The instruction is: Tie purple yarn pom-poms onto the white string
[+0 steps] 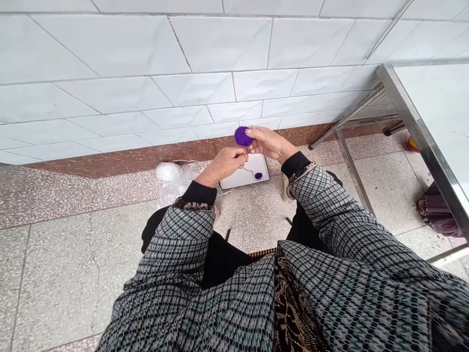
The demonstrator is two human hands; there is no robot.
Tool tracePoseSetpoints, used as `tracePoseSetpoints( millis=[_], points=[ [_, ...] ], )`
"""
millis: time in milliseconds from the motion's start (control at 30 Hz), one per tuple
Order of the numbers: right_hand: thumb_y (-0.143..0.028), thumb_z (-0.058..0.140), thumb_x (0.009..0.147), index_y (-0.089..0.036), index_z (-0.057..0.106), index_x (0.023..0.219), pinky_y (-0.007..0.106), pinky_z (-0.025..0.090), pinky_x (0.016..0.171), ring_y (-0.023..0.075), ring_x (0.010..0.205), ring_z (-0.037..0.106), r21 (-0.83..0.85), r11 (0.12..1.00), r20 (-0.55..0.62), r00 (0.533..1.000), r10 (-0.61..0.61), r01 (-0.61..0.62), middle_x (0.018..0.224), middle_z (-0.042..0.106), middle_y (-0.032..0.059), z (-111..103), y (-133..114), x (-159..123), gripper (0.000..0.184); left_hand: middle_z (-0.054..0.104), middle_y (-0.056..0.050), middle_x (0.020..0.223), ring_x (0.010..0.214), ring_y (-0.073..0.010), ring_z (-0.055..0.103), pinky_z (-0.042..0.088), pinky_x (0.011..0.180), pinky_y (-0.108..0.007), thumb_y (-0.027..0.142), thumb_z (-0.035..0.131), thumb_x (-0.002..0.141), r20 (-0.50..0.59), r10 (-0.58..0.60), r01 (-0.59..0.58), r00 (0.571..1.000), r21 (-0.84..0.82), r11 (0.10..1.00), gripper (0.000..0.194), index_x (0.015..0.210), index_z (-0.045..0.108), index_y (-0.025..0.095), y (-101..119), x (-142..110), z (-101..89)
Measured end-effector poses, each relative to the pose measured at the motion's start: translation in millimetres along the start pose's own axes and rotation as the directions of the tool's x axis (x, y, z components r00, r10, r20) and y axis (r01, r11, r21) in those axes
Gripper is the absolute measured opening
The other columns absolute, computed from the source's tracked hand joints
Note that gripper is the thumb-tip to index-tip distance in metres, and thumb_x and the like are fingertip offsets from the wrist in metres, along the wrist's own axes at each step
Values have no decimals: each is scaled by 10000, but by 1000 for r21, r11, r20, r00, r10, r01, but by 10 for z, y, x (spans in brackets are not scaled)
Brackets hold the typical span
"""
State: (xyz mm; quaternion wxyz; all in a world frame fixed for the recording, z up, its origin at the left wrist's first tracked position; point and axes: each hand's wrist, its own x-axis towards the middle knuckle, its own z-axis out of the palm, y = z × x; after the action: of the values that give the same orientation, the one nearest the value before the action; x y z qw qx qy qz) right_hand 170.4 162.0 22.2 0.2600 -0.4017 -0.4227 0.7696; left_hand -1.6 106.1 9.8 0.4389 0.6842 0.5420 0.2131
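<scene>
A purple ball of yarn [242, 136] is held up in front of me by my right hand [269, 143], its thumb and fingers closed on the ball's right side. Just below it, my left hand [227, 164] pinches the dark yarn strand [246, 150] that runs down from the ball. The two hands almost meet there. Under them on the floor lies a shallow white tray or box lid [238, 182] with a dark edge. A smaller purple ball of yarn [258, 175] rests on it, with a thin strand curling from it toward my left hand.
White yarn balls [169, 172] in clear plastic lie left of the tray, with loose white strands. A tiled wall [220, 44] rises ahead. At right stands a metal-framed table [421, 132], with a dark maroon cloth or bag [439, 210] beneath it.
</scene>
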Motion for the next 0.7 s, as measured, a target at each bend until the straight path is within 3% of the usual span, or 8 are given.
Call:
tracePoseSetpoints(
  millis=[133,233,367,467,600,700],
  points=[
    [-203,751,961,-183,572,952,166,517,562,82,602,569,-140,990,152,988,38,-16,777,611,-5,82,48,-152,180,663,-23,650,640,-171,595,470,680,-296,251,563,853,-41,-114,115,993,24,993,181,689,616,196,-52,-181,9],
    [-77,691,918,-174,569,979,167,505,529,79,600,575,-307,952,182,981,63,-4,852,631,6,150,119,-293,168,669,-23,652,633,-179,573,438,653,-299,300,586,851,-88,-135,142,987,78,987,201,691,638,190,-81,-332,10],
    [-48,727,849,-175,557,980,173,457,474,82,550,546,-637,770,185,965,185,-26,807,624,-6,239,209,-461,250,636,-7,606,609,-169,532,406,629,-284,271,552,801,-133,-136,151,982,110,982,200,616,594,207,-124,-455,11],
    [-80,757,842,-171,557,993,176,439,458,94,540,540,-741,669,151,954,261,-66,739,603,-13,253,286,-470,266,649,-10,609,609,-168,535,400,618,-279,260,533,770,-86,-139,147,987,95,985,187,594,576,213,-169,-492,29],
    [-122,772,870,-195,518,1085,182,422,423,93,516,508,-666,730,-120,988,99,-154,742,575,-34,197,408,-315,340,662,-10,634,635,-168,557,421,660,-281,297,519,800,-66,-100,102,993,24,994,189,650,596,212,-223,-504,100],
    [-133,717,939,-192,536,1035,164,441,447,78,520,479,-431,894,-189,981,48,-127,745,569,-28,164,447,-214,213,644,0,634,642,-167,563,438,685,-281,322,509,826,-47,-65,64,997,-24,998,188,710,611,215,-231,-483,176]
  ],
)
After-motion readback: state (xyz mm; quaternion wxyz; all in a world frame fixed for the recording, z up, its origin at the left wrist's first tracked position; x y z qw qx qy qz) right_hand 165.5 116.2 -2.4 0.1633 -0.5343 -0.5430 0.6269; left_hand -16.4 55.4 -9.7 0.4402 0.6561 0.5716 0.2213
